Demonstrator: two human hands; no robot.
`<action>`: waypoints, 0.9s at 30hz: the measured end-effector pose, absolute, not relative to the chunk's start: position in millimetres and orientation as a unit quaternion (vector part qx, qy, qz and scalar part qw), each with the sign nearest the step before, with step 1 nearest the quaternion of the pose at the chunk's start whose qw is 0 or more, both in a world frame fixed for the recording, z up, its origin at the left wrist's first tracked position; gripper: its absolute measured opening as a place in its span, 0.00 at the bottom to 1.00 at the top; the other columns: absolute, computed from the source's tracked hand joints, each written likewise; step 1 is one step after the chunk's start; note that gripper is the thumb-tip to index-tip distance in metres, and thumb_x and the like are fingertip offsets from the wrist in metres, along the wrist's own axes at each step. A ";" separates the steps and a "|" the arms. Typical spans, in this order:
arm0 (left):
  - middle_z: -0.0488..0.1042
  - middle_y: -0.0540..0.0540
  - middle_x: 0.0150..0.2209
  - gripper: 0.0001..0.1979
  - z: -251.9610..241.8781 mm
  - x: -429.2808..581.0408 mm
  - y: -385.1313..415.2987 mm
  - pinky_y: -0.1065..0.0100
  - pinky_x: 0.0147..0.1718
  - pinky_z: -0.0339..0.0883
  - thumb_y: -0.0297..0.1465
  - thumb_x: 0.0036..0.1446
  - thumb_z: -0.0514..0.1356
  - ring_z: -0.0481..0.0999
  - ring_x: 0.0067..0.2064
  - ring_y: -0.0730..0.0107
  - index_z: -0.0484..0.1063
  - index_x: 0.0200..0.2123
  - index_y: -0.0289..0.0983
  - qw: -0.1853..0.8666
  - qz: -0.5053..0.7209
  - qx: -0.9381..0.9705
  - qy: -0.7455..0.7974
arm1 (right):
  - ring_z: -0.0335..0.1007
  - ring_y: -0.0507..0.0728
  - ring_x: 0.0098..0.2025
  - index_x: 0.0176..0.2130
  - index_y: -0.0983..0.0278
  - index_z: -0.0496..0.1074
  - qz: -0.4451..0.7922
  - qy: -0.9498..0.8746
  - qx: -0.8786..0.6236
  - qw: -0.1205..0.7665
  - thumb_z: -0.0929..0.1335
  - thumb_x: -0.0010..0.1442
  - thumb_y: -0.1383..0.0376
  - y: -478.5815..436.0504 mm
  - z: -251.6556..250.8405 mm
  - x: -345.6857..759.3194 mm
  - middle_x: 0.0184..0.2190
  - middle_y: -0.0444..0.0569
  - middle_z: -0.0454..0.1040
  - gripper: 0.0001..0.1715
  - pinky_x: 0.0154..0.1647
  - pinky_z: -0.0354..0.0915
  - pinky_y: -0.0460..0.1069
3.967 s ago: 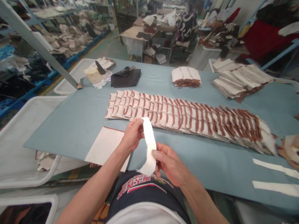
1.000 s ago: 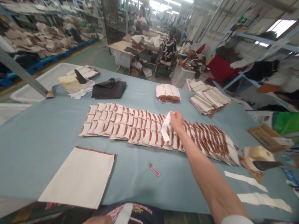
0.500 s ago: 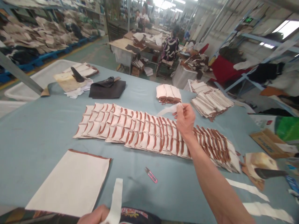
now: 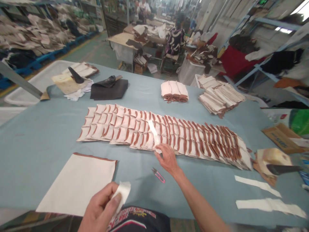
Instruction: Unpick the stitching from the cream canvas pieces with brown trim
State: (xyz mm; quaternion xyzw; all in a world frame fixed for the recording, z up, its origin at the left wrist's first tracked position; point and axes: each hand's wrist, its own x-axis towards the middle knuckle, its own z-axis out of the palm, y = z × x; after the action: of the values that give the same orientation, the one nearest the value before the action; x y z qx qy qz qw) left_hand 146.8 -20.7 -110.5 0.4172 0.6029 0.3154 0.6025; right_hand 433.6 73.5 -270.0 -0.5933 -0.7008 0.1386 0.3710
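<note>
My left hand is closed around a white fabric strip, held low near the table's front edge. Pinched in my right hand is another white strip, its free end pointing away over the long overlapping row of cream fabric pieces with brown edges. A single square cream panel with a brown top edge lies flat to the left of my left hand. Pink-handled thread snips rest on the table between my hands and the row.
Two white strips lie at the right. Behind the row are a small fabric stack, a larger pile and black cloth. Dark-handled tools sit at far left and right. A person sits in the background.
My right hand has come nearer and left with its strip, from above the row's far edge to its near edge. My left hand has risen further into view with its strip.
</note>
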 end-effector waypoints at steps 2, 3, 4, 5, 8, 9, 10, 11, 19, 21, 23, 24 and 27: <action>0.64 0.54 0.21 0.28 -109.1 149.7 -14.9 0.74 0.27 0.58 0.57 0.57 0.65 0.60 0.25 0.74 0.71 0.25 0.36 0.626 0.318 0.398 0.590 | 0.74 0.66 0.55 0.50 0.62 0.76 0.122 -0.680 -0.609 0.389 0.67 0.69 0.55 58.6 -258.9 429.8 0.49 0.58 0.79 0.17 0.59 0.67 0.64; 0.67 0.53 0.22 0.27 -108.7 151.2 -11.7 0.74 0.27 0.60 0.55 0.57 0.66 0.62 0.25 0.74 0.72 0.26 0.36 0.643 0.317 0.385 0.581 | 0.74 0.67 0.55 0.52 0.63 0.75 0.114 -0.664 -0.620 0.401 0.66 0.70 0.57 50.2 -250.0 427.0 0.50 0.59 0.79 0.17 0.59 0.67 0.65; 0.71 0.52 0.23 0.25 -108.5 152.7 -8.5 0.74 0.27 0.62 0.53 0.57 0.67 0.66 0.25 0.74 0.73 0.27 0.35 0.663 0.314 0.372 0.569 | 0.74 0.67 0.54 0.53 0.64 0.74 0.109 -0.648 -0.630 0.414 0.66 0.71 0.58 41.2 -238.7 423.2 0.49 0.59 0.79 0.17 0.57 0.68 0.65; 0.75 0.50 0.25 0.24 -108.3 154.1 -5.4 0.74 0.28 0.64 0.52 0.56 0.67 0.69 0.26 0.73 0.74 0.29 0.35 0.683 0.309 0.359 0.556 | 0.76 0.66 0.51 0.53 0.64 0.73 0.111 -0.637 -0.634 0.423 0.66 0.71 0.59 31.7 -225.1 418.5 0.48 0.58 0.79 0.15 0.55 0.70 0.64; 0.81 0.45 0.31 0.25 -106.7 157.0 1.1 0.73 0.27 0.68 0.51 0.54 0.70 0.76 0.27 0.71 0.78 0.35 0.33 0.733 0.296 0.338 0.511 | 0.78 0.59 0.41 0.50 0.59 0.74 0.146 -0.646 -0.613 0.432 0.67 0.71 0.62 2.6 -172.0 399.3 0.42 0.50 0.81 0.09 0.45 0.74 0.54; 0.81 0.44 0.32 0.25 -105.2 157.7 1.8 0.74 0.26 0.69 0.51 0.54 0.70 0.77 0.27 0.70 0.78 0.36 0.33 0.743 0.295 0.339 0.496 | 0.79 0.58 0.42 0.50 0.58 0.74 0.153 -0.661 -0.590 0.437 0.68 0.70 0.63 -6.2 -152.3 391.8 0.43 0.49 0.81 0.09 0.46 0.74 0.53; 0.82 0.43 0.32 0.24 -103.1 158.2 1.6 0.74 0.26 0.69 0.50 0.54 0.71 0.77 0.28 0.70 0.79 0.36 0.32 0.750 0.297 0.343 0.482 | 0.79 0.58 0.45 0.50 0.59 0.73 0.156 -0.692 -0.548 0.443 0.69 0.69 0.65 -13.9 -133.4 384.0 0.45 0.50 0.81 0.10 0.48 0.74 0.53; 0.82 0.43 0.33 0.24 -100.5 158.4 0.8 0.74 0.26 0.70 0.50 0.55 0.71 0.77 0.28 0.71 0.79 0.36 0.32 0.754 0.300 0.349 0.468 | 0.78 0.58 0.47 0.51 0.59 0.72 0.155 -0.718 -0.510 0.449 0.69 0.68 0.67 -20.1 -116.4 376.1 0.45 0.50 0.81 0.11 0.49 0.74 0.52; 0.81 0.46 0.34 0.18 -81.5 152.0 -15.5 0.74 0.35 0.73 0.44 0.62 0.67 0.75 0.32 0.73 0.81 0.43 0.33 0.754 0.302 0.426 0.399 | 0.75 0.59 0.48 0.52 0.63 0.70 0.142 -0.783 -0.436 0.420 0.69 0.68 0.70 -34.1 -86.8 338.4 0.45 0.52 0.80 0.13 0.51 0.72 0.53; 0.79 0.47 0.32 0.18 -78.2 150.1 -19.9 0.74 0.35 0.73 0.43 0.62 0.67 0.74 0.32 0.72 0.81 0.42 0.33 0.746 0.307 0.437 0.397 | 0.75 0.59 0.46 0.51 0.63 0.70 0.142 -0.781 -0.440 0.420 0.69 0.68 0.70 -37.3 -90.5 334.9 0.45 0.52 0.80 0.12 0.49 0.72 0.53; 0.78 0.47 0.31 0.17 -75.4 148.8 -24.2 0.74 0.35 0.72 0.43 0.62 0.67 0.74 0.32 0.72 0.81 0.40 0.33 0.731 0.311 0.450 0.407 | 0.74 0.59 0.45 0.51 0.63 0.70 0.150 -0.777 -0.443 0.421 0.68 0.67 0.71 -42.0 -91.4 331.9 0.44 0.51 0.80 0.13 0.47 0.71 0.54; 0.78 0.47 0.31 0.17 -74.4 148.5 -26.3 0.74 0.34 0.71 0.43 0.62 0.66 0.73 0.32 0.72 0.80 0.40 0.33 0.725 0.312 0.454 0.413 | 0.74 0.59 0.44 0.52 0.63 0.70 0.157 -0.776 -0.444 0.419 0.68 0.67 0.71 -44.6 -91.3 330.5 0.44 0.51 0.80 0.14 0.47 0.71 0.54; 0.76 0.48 0.29 0.15 -75.0 147.9 -32.9 0.73 0.33 0.70 0.42 0.62 0.65 0.73 0.31 0.71 0.79 0.37 0.34 0.709 0.308 0.467 0.430 | 0.74 0.60 0.45 0.52 0.62 0.69 0.173 -0.772 -0.449 0.415 0.68 0.66 0.72 -52.4 -91.9 327.1 0.46 0.51 0.80 0.16 0.47 0.70 0.55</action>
State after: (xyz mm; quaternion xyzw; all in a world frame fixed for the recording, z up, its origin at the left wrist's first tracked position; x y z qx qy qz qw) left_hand 147.9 -32.9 -75.0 0.4671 0.4300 0.3080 0.7085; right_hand 327.1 -52.4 -91.9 -0.4492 -0.7720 0.1731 0.4151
